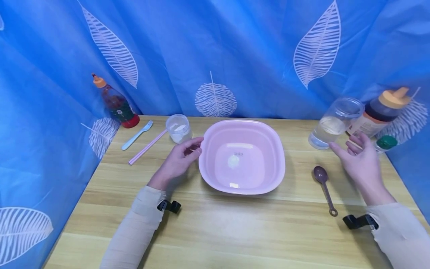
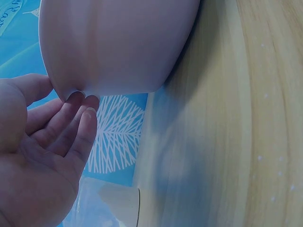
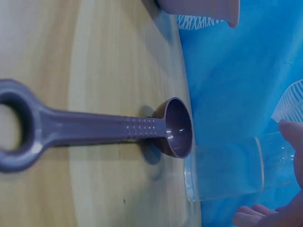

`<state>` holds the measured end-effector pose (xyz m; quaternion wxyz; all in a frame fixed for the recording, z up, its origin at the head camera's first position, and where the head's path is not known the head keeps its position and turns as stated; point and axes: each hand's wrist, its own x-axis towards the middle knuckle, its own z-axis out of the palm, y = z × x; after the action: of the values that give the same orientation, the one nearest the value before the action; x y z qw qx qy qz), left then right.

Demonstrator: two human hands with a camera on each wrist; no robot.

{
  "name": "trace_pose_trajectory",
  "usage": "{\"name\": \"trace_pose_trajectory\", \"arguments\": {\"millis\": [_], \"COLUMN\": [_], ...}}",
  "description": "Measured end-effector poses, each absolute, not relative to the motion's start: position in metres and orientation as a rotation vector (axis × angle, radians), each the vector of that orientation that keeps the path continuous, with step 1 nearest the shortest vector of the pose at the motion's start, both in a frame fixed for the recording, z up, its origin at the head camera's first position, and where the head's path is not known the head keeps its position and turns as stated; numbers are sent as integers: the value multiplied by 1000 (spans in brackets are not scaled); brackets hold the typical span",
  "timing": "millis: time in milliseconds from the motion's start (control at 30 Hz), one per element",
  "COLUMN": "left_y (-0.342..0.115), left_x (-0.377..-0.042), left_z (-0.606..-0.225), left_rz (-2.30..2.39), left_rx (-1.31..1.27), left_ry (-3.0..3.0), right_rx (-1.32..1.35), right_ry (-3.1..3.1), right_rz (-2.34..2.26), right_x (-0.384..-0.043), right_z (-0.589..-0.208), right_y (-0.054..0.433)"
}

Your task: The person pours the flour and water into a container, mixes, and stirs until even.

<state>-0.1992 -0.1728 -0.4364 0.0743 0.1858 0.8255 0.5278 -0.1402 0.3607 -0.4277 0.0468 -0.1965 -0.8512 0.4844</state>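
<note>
Near the middle of the table is a pink plastic basin (image 1: 280,160), a round-cornered tub with lettering on its inner bottom. My left hand (image 1: 178,158) pinches its left rim; the left wrist view shows the thumb at the edge and fingertips against the outer wall (image 2: 123,47). My right hand (image 1: 362,164) is spread beside a tall clear cup (image 1: 330,127) of clear liquid, holding nothing. In the right wrist view, only parts of this hand (image 3: 279,220) show, at the right edge near the cup (image 3: 227,170). A brown spoon (image 1: 325,186) lies left of it.
Behind the right hand stand an orange-capped squeeze bottle (image 1: 376,114) and a green-capped container (image 1: 386,142). On the left are a red sauce bottle (image 1: 119,104), a light blue fork (image 1: 137,135), pink chopsticks (image 1: 147,147) and a small clear tub (image 1: 178,129) with white contents. Blue curtain (image 1: 168,56) borders the table.
</note>
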Motion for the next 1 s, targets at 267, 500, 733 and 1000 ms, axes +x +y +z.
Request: {"name": "trace_pose_trajectory", "arguments": {"millis": [267,500,733,1000], "left_y": [-172,-174,-175,-173], "left_x": [-200,-199,-199,-200], "left_z": [-435,-435,-434,-437], "left_rz": [1581,1575,1569,1589], "left_rx": [560,546,555,561], "left_ry": [2479,2477,2490,2482], "right_rx": [-538,-499,-451,-291], "right_ry": [-2481,-2519,-2700,-2887], "right_rz": [1510,1329,1132,1071], "right_x": [-108,-85,-66,-49], "right_z": [-422,-420,-423,-439], "right_y": [365,362,364,365]}}
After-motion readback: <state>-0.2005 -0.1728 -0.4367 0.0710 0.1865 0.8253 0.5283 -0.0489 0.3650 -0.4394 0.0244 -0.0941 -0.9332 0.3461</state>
